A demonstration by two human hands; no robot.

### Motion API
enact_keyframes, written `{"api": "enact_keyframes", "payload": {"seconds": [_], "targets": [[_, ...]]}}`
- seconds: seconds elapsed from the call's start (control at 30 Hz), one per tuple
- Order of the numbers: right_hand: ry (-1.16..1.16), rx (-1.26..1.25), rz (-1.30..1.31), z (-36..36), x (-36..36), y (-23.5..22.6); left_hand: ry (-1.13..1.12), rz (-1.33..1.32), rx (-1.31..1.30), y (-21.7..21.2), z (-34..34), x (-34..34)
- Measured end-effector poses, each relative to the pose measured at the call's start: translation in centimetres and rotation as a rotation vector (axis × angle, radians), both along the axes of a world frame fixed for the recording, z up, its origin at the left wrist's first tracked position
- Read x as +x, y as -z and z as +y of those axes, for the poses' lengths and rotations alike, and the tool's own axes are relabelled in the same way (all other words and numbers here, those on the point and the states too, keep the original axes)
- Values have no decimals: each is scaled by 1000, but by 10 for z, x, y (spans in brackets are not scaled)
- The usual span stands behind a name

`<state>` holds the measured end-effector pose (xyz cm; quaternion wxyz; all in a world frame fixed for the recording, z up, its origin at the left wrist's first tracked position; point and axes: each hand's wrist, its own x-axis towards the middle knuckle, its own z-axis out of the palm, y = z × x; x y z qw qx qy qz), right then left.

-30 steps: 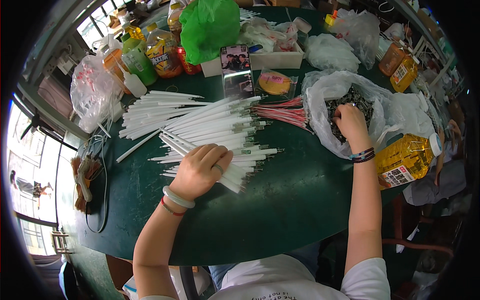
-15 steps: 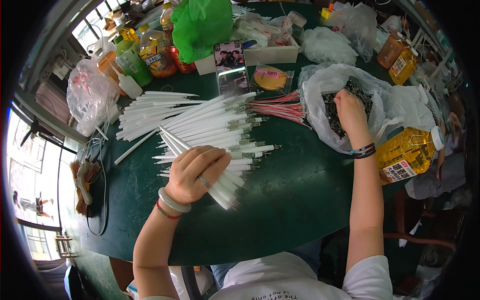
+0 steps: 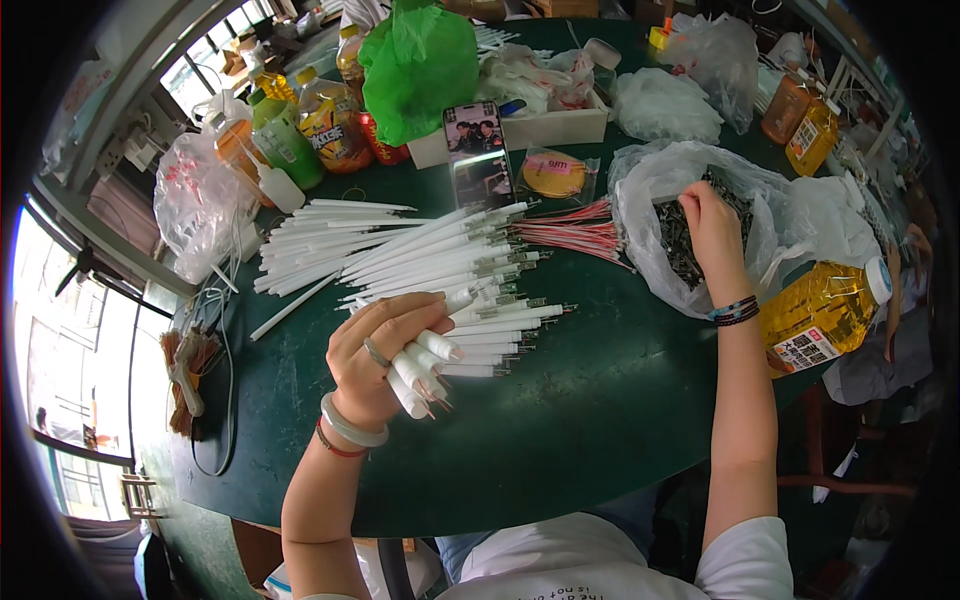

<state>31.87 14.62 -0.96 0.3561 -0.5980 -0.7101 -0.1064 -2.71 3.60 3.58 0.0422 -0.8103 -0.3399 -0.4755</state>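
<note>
My left hand point(image 3: 362, 352) is closed round a small bundle of white tubes point(image 3: 425, 362), their ends with short thin wires facing toward me. Beneath and beyond it, a fanned pile of similar white tubes point(image 3: 415, 265) lies on the table, many with small metal-looking fittings at their right ends. Over an open clear plastic bag point(image 3: 640, 190), my right hand point(image 3: 714, 235) has its fingers pinched together; whatever they may hold is too small to make out. Small dark pieces point(image 3: 682, 250) fill the bag around that hand.
Red and white wires point(image 3: 580, 232) lie between pile and bag. A phone point(image 3: 480, 165) stands behind the tubes, beside a round yellow packet point(image 3: 553, 174). An oil bottle point(image 3: 825, 310) lies tilted at right. Drink bottles point(image 3: 283, 140) and a green bag point(image 3: 418, 75) stand farther back.
My left hand has turned the held tubes so that their wired ends point more toward me. My right hand stays at the bag, its fingers slightly raised. The whole view has shifted a little.
</note>
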Motion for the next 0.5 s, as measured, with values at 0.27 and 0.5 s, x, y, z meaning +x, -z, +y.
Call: {"api": "enact_keyframes", "payload": {"seconds": [0.27, 0.5], "targets": [[-61, -21, 66, -2, 0, -2, -12, 99, 93, -2, 0, -3], [-89, -106, 122, -4, 1, -5, -11, 138, 118, -4, 0, -4]]}}
